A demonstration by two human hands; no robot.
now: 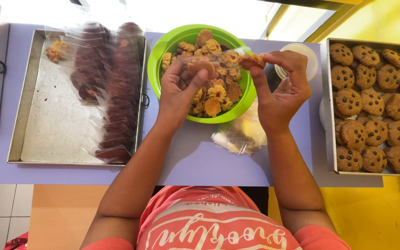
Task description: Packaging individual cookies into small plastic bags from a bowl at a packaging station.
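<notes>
Held a small cookie in the pinched fingers of the left hand at mid-frame, over the green bowl of flower-shaped cookies. Gripped a second cookie inside a thin clear bag between thumb and fingertips of the right hand, other fingers loosely curled, just right of the bowl. Sat between a metal tray of bagged cookies at left and a tray of chocolate-chip cookies at right, spare clear bags below the bowl.

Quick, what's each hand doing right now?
Left hand: closed on a round cookie and clear bag.
Right hand: pinching a small cookie.
</notes>
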